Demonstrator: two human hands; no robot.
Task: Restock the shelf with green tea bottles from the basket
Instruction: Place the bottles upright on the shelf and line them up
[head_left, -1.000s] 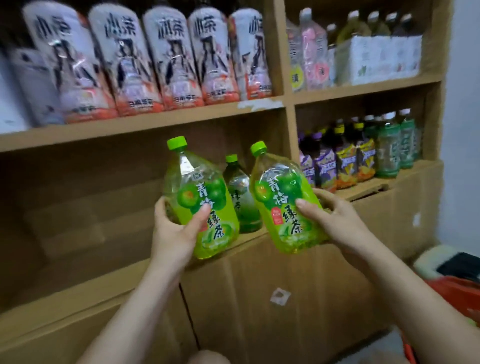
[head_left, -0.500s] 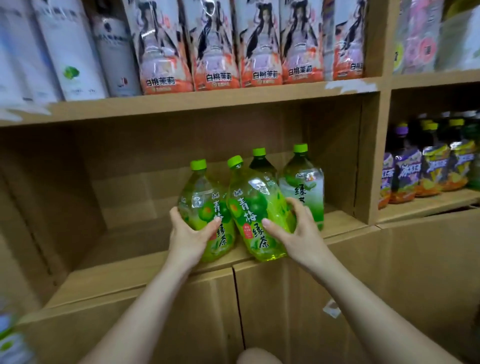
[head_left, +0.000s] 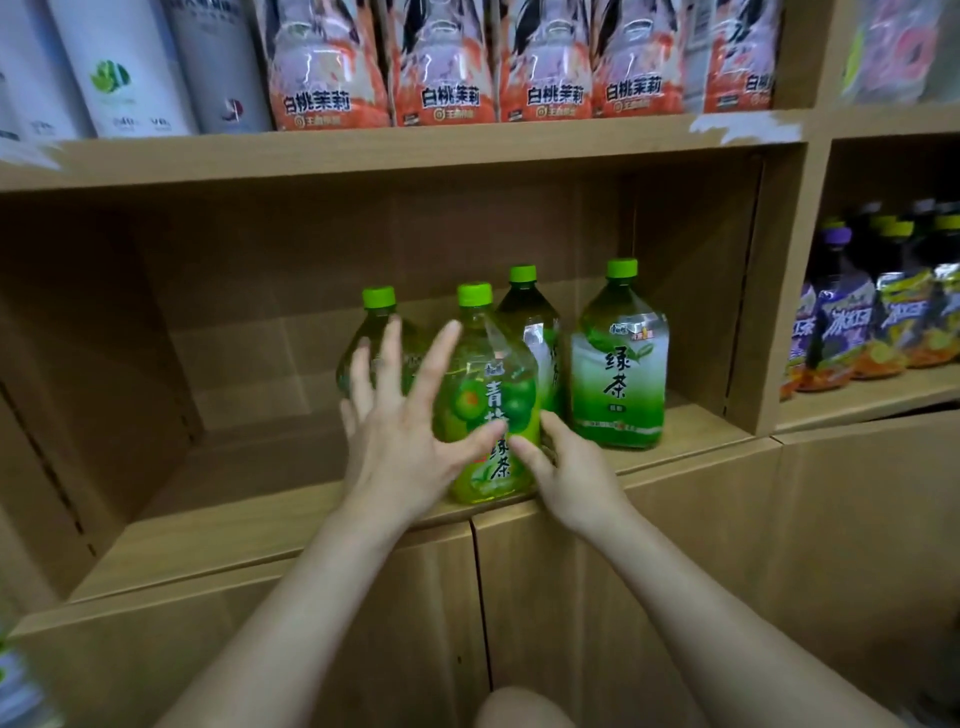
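left hand (head_left: 410, 441): open, fingers spread before left bottle (head_left: 379, 300), holding nothing
right hand (head_left: 569, 470): thumb and fingers against front bottle (head_left: 488, 410), low on its right side; grip unclear
front bottle: upright at shelf (head_left: 249, 530) edge
left bottle: upright, partly hidden
right bottle (head_left: 618, 379): upright, just beside
rear bottle (head_left: 527, 317): behind front bottle
peach-labelled bottles (head_left: 441, 67): row on the board above

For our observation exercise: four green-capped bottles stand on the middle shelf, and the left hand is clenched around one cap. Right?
No: the head view shows the left hand open, fingers spread before the bottles, gripping no cap. Four do stand on the middle shelf.
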